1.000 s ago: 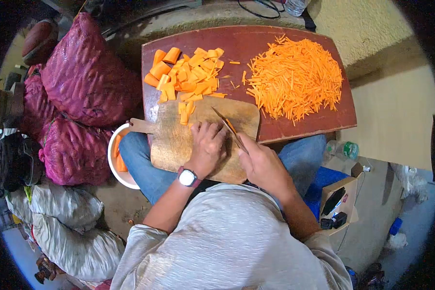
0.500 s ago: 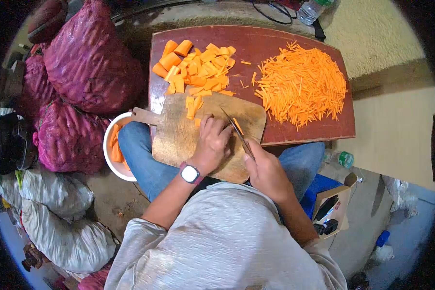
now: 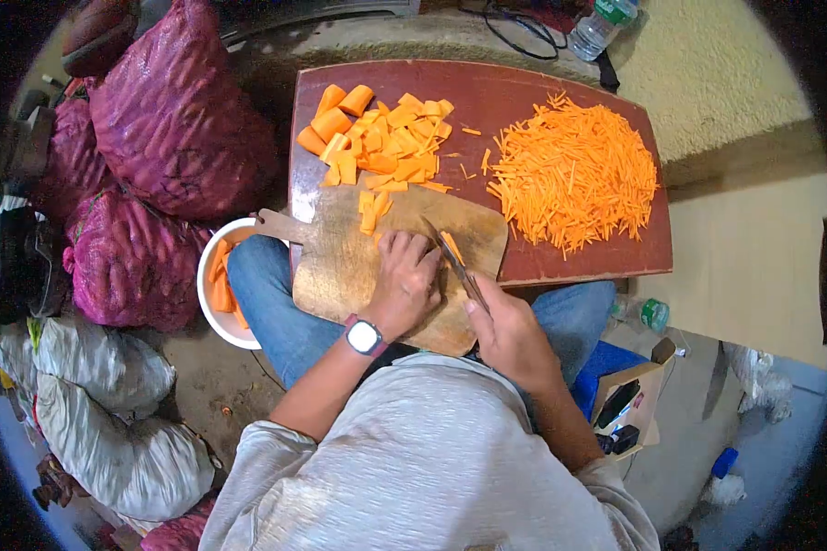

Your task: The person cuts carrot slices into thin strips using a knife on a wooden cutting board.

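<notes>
My right hand [image 3: 515, 331] is wrapped round the handle of a knife [image 3: 456, 257], its blade over the wooden cutting board [image 3: 340, 257]. Thin orange carrot strips [image 3: 451, 246] lie beside the blade. My left hand [image 3: 404, 283], with a watch on the wrist, rests on the board left of the knife, fingers bent and pressed down; what lies under them is hidden. Several carrot slices [image 3: 370, 209] are at the board's upper edge. Beyond it lie more slices and chunks [image 3: 386, 138] on the red table [image 3: 487, 83], and a big heap of carrot strips [image 3: 574, 174] is at the right.
A white bucket [image 3: 209, 303] of carrots stands left of my knee. Pink mesh sacks [image 3: 175, 119] and white sacks [image 3: 110, 441] fill the left side. A cardboard box [image 3: 648, 395] sits at the lower right, and a plastic bottle [image 3: 597, 32] is at the top.
The view has shifted slightly, so the table and board appear a little lower. Both hands keep nearly the same places on the board, and the carrot strips by the blade show more clearly.
</notes>
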